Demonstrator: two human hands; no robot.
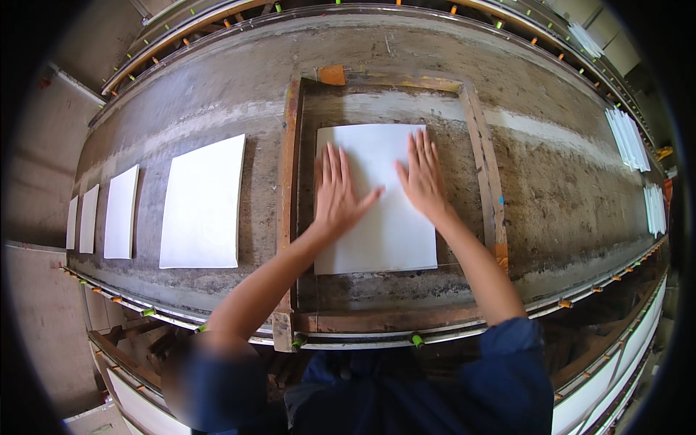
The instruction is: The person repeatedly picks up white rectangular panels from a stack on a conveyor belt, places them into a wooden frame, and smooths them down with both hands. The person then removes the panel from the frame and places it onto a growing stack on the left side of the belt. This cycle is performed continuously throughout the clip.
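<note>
A white rectangular sheet (377,239), perhaps paper or cloth, lies flat on the long stained table. Around it sits a wooden frame (487,174) whose inside shows the tabletop. My left hand (337,192) rests flat over the sheet's left part, fingers together and pointing away, thumb stretched toward the middle. On the right part lies my right hand (423,174), palm down, fingers slightly apart and thumb pointing inward. Neither hand grips anything. Both forearms reach across the near side of the frame.
Several similar white sheets lie in a row to the left, the nearest one (203,203) beside the frame. White folded stacks (628,140) sit at the far right. Along the near table rail (377,339) are green and orange pegs. An orange patch (333,75) marks the frame's far corner.
</note>
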